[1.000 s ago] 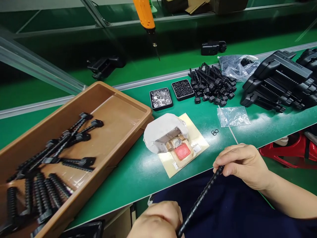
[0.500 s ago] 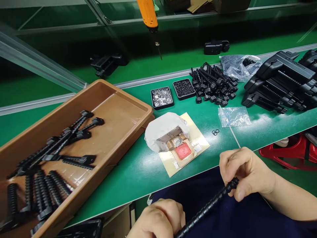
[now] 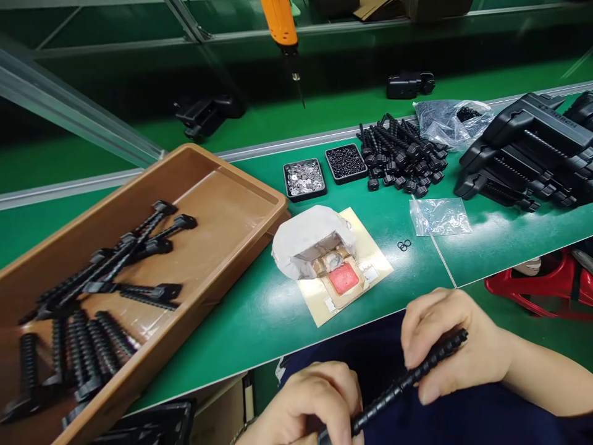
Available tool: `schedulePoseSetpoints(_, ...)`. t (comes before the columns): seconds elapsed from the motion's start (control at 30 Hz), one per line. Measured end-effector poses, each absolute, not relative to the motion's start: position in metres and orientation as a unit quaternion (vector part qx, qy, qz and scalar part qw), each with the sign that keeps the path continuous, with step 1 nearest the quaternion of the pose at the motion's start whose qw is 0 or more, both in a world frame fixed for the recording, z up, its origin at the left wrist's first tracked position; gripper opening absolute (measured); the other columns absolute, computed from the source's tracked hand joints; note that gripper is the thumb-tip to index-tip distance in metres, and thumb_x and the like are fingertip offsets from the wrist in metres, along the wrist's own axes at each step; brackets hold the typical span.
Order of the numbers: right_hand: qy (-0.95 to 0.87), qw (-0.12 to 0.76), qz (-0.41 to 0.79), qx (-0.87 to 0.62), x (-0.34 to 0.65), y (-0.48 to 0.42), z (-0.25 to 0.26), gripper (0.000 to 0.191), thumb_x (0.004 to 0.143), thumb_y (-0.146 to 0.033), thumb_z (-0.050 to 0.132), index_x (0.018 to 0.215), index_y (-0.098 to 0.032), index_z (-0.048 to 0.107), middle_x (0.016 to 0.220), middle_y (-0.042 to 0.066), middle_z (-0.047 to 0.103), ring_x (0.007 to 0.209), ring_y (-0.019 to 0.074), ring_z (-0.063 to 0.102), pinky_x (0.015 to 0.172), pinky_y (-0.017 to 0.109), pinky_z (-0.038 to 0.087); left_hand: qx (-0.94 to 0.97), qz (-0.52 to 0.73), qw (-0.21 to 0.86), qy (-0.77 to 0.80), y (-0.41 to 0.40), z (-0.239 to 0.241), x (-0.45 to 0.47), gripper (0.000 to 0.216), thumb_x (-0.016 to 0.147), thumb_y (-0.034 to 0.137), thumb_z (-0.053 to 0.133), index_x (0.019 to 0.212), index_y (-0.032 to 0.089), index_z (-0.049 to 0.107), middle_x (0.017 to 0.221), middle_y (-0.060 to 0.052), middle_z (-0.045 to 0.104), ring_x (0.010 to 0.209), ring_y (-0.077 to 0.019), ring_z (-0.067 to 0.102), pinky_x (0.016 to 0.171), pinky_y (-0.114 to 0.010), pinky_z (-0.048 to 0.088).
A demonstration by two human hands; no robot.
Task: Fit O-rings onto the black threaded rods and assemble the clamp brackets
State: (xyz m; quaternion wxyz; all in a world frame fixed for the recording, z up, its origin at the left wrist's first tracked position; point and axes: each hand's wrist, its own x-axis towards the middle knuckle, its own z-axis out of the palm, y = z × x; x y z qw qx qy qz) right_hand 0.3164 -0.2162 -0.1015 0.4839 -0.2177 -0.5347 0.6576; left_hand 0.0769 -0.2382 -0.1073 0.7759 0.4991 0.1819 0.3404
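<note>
A black threaded screw rod (image 3: 386, 395) slants up to the right above my lap. My left hand (image 3: 319, 392) is closed around its lower end, where a dark head shows in part at the bottom edge. Near the other end, my right hand (image 3: 482, 358) pinches the rod between thumb and fingers, and the ribbed tip sticks out past them. Whether a small part sits under those fingers is hidden. On the green table beyond lie a few thin black rings (image 3: 404, 245), beside a white fixture (image 3: 315, 238) with a red pad on a yellowish board.
A brown tray (image 3: 241, 185) at left holds several black screw rods. Behind the fixture stand a tray of metal washers (image 3: 304, 179), a tray of small black screws (image 3: 345, 163), and a rod pile (image 3: 403, 151). Black clamp bodies (image 3: 523, 151) lie at right. An orange screwdriver (image 3: 280, 21) hangs above.
My right hand has slid down along the rod, so more of its tip now shows beyond the fingers. My left hand has come up slightly with the rod.
</note>
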Motion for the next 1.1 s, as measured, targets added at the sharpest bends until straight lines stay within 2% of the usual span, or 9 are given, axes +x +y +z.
schedulePoseSetpoints(0.13,-0.555,0.481,0.644,-0.212,0.305,-0.217,-0.1,0.022,0.072,-0.017,0.092,0.089,-0.011,0.08,0.082,0.007,0.073,0.069,0.0086,0.068,0.069,0.011,0.055,0.521,0.349,0.754,0.195,-0.233,-0.105,0.086,0.035,0.092,0.046,0.069,0.073,0.019,0.058,0.067,0.003,0.048,0.063,-0.0082,0.054,0.062,-0.019,0.042)
schedulePoseSetpoints(0.23,-0.58,0.471,0.628,-0.218,0.298,-0.218,-0.097,0.019,0.075,-0.02,0.09,0.087,-0.012,0.079,0.081,0.006,0.072,0.068,0.0087,0.068,0.069,0.012,0.056,0.493,0.363,0.763,0.206,-0.234,-0.105,0.094,0.017,0.093,0.041,0.069,0.095,0.024,0.068,0.077,0.001,0.057,0.065,-0.0087,0.055,0.06,-0.017,0.044)
schedulePoseSetpoints(0.33,-0.626,0.471,0.572,-0.244,0.301,-0.216,-0.092,0.017,0.08,-0.018,0.087,0.093,-0.012,0.077,0.085,0.006,0.072,0.072,0.0092,0.069,0.072,0.012,0.058,0.444,0.393,0.767,0.245,-0.235,-0.106,0.097,0.024,0.091,0.037,0.073,0.113,0.03,0.066,0.086,0.0,0.066,0.065,-0.0072,0.059,0.06,-0.014,0.05)
schedulePoseSetpoints(0.53,-0.735,0.498,0.341,-0.308,0.303,-0.218,-0.093,0.008,0.089,-0.012,0.077,0.094,-0.008,0.072,0.081,0.008,0.069,0.068,0.0111,0.067,0.064,0.016,0.057,0.641,0.444,0.494,0.385,-0.228,-0.1,0.099,0.02,0.095,0.022,0.067,0.111,0.029,0.077,0.071,0.0,0.077,0.059,-0.008,0.07,0.061,-0.01,0.055)
schedulePoseSetpoints(0.73,-0.798,0.474,0.233,-0.29,0.303,-0.223,-0.101,0.013,0.098,-0.006,0.058,0.104,-0.005,0.069,0.087,0.013,0.071,0.079,0.0189,0.07,0.066,0.027,0.059,0.655,0.487,0.43,0.386,-0.229,-0.102,0.103,0.033,0.081,0.027,0.084,0.113,0.025,0.075,0.08,-0.001,0.077,0.066,-0.0113,0.073,0.067,-0.016,0.062)
schedulePoseSetpoints(0.83,-0.804,0.443,0.296,-0.265,0.31,-0.222,-0.098,0.02,0.096,-0.001,0.054,0.109,-0.008,0.069,0.09,0.012,0.07,0.08,0.0166,0.068,0.067,0.025,0.059,0.694,0.471,0.371,0.398,-0.228,-0.103,0.099,0.024,0.08,0.019,0.084,0.102,0.018,0.075,0.073,0.0,0.075,0.062,-0.0099,0.071,0.063,-0.013,0.06)
schedulePoseSetpoints(0.9,-0.758,0.422,0.409,-0.284,0.315,-0.22,-0.095,0.024,0.096,-0.002,0.055,0.112,-0.012,0.07,0.097,0.01,0.068,0.081,0.0136,0.068,0.07,0.022,0.06,0.716,0.458,0.361,0.383,-0.228,-0.102,0.096,0.023,0.081,0.018,0.083,0.101,0.016,0.073,0.073,-0.001,0.074,0.06,-0.0109,0.071,0.061,-0.015,0.06)
schedulePoseSetpoints(0.97,-0.656,0.387,0.562,-0.323,0.317,-0.217,-0.093,0.018,0.093,-0.012,0.069,0.111,-0.015,0.072,0.102,0.009,0.067,0.08,0.0115,0.069,0.072,0.019,0.061,0.734,0.435,0.375,0.363,-0.229,-0.101,0.094,0.023,0.083,0.016,0.081,0.103,0.016,0.071,0.074,-0.002,0.075,0.059,-0.0113,0.07,0.058,-0.016,0.06)
schedulePoseSetpoints(1.1,-0.431,0.244,0.797,-0.347,0.313,-0.209,-0.092,0.044,0.063,-0.027,0.098,0.095,-0.013,0.072,0.088,0.004,0.069,0.068,0.0099,0.069,0.066,0.014,0.059,0.761,0.381,0.4,0.342,-0.231,-0.098,0.095,0.02,0.085,0.012,0.074,0.104,0.014,0.068,0.072,-0.003,0.073,0.06,-0.0114,0.069,0.059,-0.016,0.059)
